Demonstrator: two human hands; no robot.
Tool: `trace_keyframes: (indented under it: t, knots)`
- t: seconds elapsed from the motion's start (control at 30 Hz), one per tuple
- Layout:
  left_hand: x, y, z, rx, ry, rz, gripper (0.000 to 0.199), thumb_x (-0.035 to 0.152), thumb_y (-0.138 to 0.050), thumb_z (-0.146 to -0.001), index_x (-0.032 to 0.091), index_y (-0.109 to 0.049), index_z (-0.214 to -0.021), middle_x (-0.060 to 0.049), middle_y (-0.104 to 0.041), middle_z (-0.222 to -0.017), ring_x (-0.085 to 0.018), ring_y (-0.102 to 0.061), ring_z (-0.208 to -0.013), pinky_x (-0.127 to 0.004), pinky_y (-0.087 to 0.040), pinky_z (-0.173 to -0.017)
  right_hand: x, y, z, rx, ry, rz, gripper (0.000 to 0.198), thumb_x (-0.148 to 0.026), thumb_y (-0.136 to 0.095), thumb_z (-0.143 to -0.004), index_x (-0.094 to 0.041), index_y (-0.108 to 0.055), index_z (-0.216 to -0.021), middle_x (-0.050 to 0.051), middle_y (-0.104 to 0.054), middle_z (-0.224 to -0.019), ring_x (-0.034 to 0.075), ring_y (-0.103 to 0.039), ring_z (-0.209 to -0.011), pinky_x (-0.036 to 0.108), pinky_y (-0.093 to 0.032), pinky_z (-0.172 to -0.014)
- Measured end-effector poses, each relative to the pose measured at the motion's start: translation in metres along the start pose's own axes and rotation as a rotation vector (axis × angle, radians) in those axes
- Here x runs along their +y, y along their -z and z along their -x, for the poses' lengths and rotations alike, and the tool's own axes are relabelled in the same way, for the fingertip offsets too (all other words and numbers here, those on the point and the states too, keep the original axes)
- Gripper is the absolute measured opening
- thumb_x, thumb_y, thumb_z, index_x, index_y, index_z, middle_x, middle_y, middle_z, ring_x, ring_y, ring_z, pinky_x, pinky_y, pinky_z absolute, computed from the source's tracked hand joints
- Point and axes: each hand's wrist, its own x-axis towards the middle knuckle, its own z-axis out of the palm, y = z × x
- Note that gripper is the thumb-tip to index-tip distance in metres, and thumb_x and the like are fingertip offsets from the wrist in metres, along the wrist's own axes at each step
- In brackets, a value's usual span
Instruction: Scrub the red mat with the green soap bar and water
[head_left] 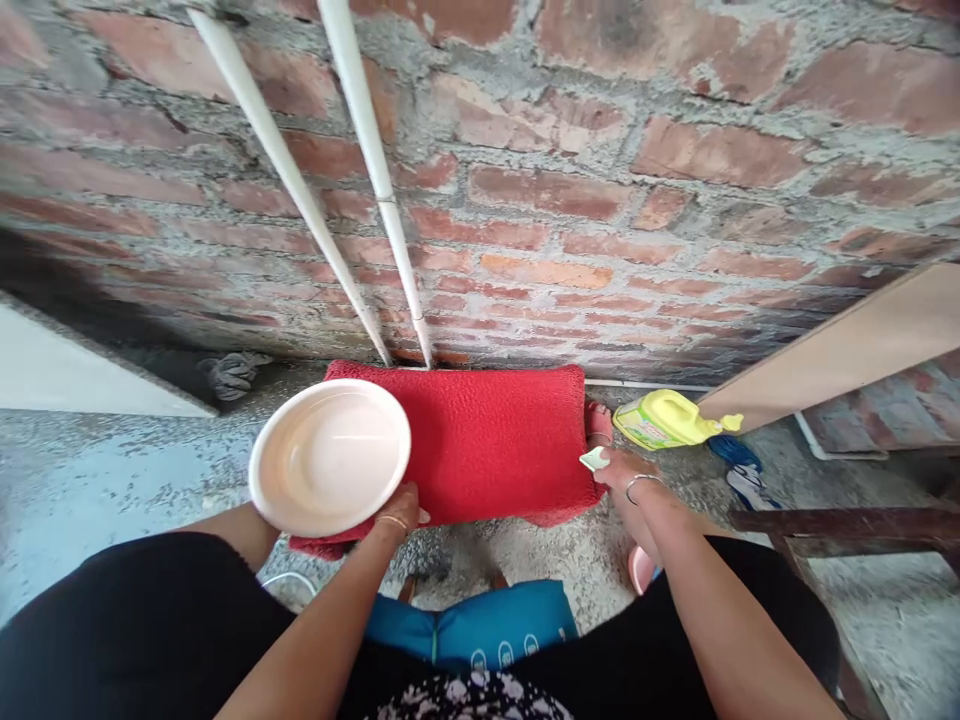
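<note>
A rough wall of red brick and grey mortar (555, 190) rises beyond a grey concrete floor (517, 550), two slim white plastic pipes (361, 105) running down it. Taking the middle of the thick, nubbly red cloth (495, 445) as the clock's centre, the pipes meet its far edge around eleven. The cloth lies spread across a low support that it hides, probably to give a soft, level top within easy reach of the black-clad legs (150, 620) on either side. At nine o'clock a round, pale peach basin with a whitish rim (337, 450) appears to rest on the cloth's end, perhaps set aside so that the middle stays usable; a sheen inside may be water, though I cannot be sure. The left hand (397, 510) is at eight o'clock, beside the basin's near rim and over the cloth's edge; I cannot tell whether its fingers grasp either or merely lie there, though the spot would suit steadying. At three o'clock the right hand (626, 472) pinches a small, flat, pale green piece (595, 459) in its fingers, its tip pointing inward over the cloth's edge, which seems to leave that end exposed. Farther out towards three stands or lies a yellow plastic jug (664, 418), near enough for reaching.
</note>
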Motion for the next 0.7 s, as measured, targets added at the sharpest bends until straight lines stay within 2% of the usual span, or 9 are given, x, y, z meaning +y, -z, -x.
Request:
trace_keyframes:
  t: [0.1,0.23,0.33,0.43,0.5,0.57,0.63,0.7]
  knots:
    - [-0.001,-0.002,0.004,0.017,0.008,0.077,0.044,0.039,-0.072,-0.067,0.012,-0.061,-0.099,-0.015,-0.066,-0.105,-0.027,-0.061,-0.101,-0.034,-0.040,-0.092,-0.056,0.007,0.012,0.009,0.130,0.053,0.054,-0.043,-0.064,-0.066,-0.030,-0.058,-0.118,0.007,-0.057,-0.115,0.024,-0.057,-0.100,0.032,-0.042,-0.080]
    - [-0.004,-0.004,0.006,-0.005,0.030,0.140,0.045,0.038,-0.073,-0.066,0.015,-0.060,-0.102,-0.012,-0.067,-0.106,-0.026,-0.059,-0.105,-0.035,-0.038,-0.096,-0.164,0.010,0.028,0.095,0.409,0.083,0.052,-0.040,-0.061,-0.072,-0.030,-0.054,-0.123,0.006,-0.055,-0.112,0.022,-0.054,-0.103,0.030,-0.039,-0.081]
    - [-0.004,-0.004,0.004,-0.029,0.020,0.165,0.047,0.037,-0.074,-0.065,0.012,-0.061,-0.103,-0.015,-0.067,-0.104,-0.028,-0.060,-0.102,-0.036,-0.039,-0.094,-0.241,0.003,0.034,0.120,0.575,0.127,0.047,-0.034,-0.059,-0.074,-0.030,-0.054,-0.121,0.006,-0.053,-0.113,0.022,-0.052,-0.103,0.031,-0.038,-0.083]
    - [-0.003,-0.005,0.002,-0.023,0.023,0.176,0.053,0.035,-0.075,-0.063,0.008,-0.060,-0.106,-0.020,-0.064,-0.109,-0.034,-0.058,-0.107,-0.042,-0.036,-0.098,-0.291,-0.006,0.031,0.113,0.683,0.153,0.047,-0.030,-0.057,-0.075,-0.031,-0.052,-0.122,0.006,-0.051,-0.115,0.023,-0.050,-0.104,0.033,-0.037,-0.086]
    - [-0.003,-0.006,0.001,-0.022,0.027,0.191,0.053,0.036,-0.075,-0.063,0.008,-0.060,-0.106,-0.021,-0.063,-0.110,-0.035,-0.056,-0.108,-0.043,-0.034,-0.100,-0.298,-0.010,0.024,0.103,0.709,0.161,0.047,-0.028,-0.057,-0.075,-0.032,-0.053,-0.122,0.006,-0.051,-0.114,0.023,-0.050,-0.104,0.033,-0.037,-0.086]
    - [-0.003,-0.005,0.001,-0.034,0.030,0.214,0.052,0.037,-0.076,-0.063,0.008,-0.061,-0.102,-0.020,-0.064,-0.107,-0.034,-0.057,-0.106,-0.043,-0.034,-0.100,-0.280,-0.009,0.015,0.098,0.685,0.172,0.047,-0.027,-0.058,-0.075,-0.032,-0.053,-0.122,0.005,-0.051,-0.113,0.022,-0.050,-0.103,0.032,-0.037,-0.085]
    - [-0.004,-0.004,0.001,-0.051,0.040,0.240,0.050,0.038,-0.077,-0.062,0.009,-0.061,-0.099,-0.019,-0.065,-0.105,-0.033,-0.058,-0.106,-0.042,-0.035,-0.099,-0.240,-0.001,0.004,0.099,0.615,0.189,0.049,-0.026,-0.059,-0.074,-0.032,-0.053,-0.123,0.005,-0.052,-0.112,0.021,-0.051,-0.103,0.031,-0.037,-0.086]
    - [-0.003,-0.001,0.002,-0.073,0.051,0.278,0.048,0.035,-0.077,-0.062,0.010,-0.060,-0.099,-0.018,-0.064,-0.108,-0.032,-0.056,-0.109,-0.042,-0.035,-0.099,-0.187,0.010,-0.006,0.102,0.493,0.219,0.052,-0.024,-0.061,-0.074,-0.031,-0.053,-0.124,0.006,-0.052,-0.113,0.022,-0.051,-0.104,0.032,-0.036,-0.087]
